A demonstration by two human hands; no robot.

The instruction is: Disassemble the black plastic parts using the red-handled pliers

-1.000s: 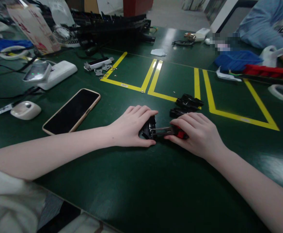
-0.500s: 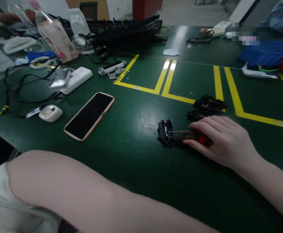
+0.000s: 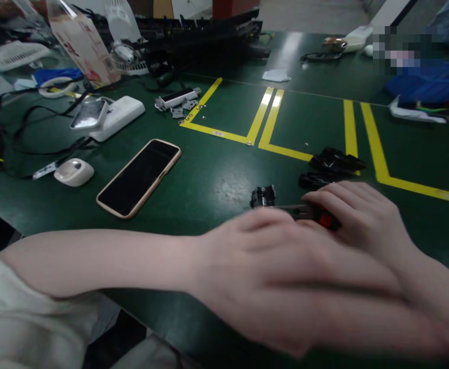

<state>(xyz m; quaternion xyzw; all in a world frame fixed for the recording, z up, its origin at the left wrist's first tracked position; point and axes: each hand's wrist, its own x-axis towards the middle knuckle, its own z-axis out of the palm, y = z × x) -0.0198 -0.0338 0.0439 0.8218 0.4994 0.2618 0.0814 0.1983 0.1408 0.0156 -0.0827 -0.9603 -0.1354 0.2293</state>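
Observation:
My right hand (image 3: 366,210) is closed around pliers (image 3: 326,218) with red and black handles. The pliers' jaws point left to a small black plastic part (image 3: 263,196) with shiny metal in it, which lies on the green table. Whether the jaws grip that part is hidden. My left hand (image 3: 278,277), blurred by motion, reaches across in front with its fingers stretched toward my right forearm. It covers the lower side of the black part and some of the pliers. More black plastic parts (image 3: 334,163) lie just beyond my right hand.
A phone (image 3: 139,177) in a light case lies left of the hands, beside a white mouse-shaped object (image 3: 74,172) and a white power bank (image 3: 119,117). Yellow tape (image 3: 219,134) marks the green table (image 3: 217,192). A bottle (image 3: 84,48) stands at the back left.
My left hand has come into view from below, across the front of the pliers and toward my right forearm. My right hand keeps its hold on the pliers. The view has shifted slightly.

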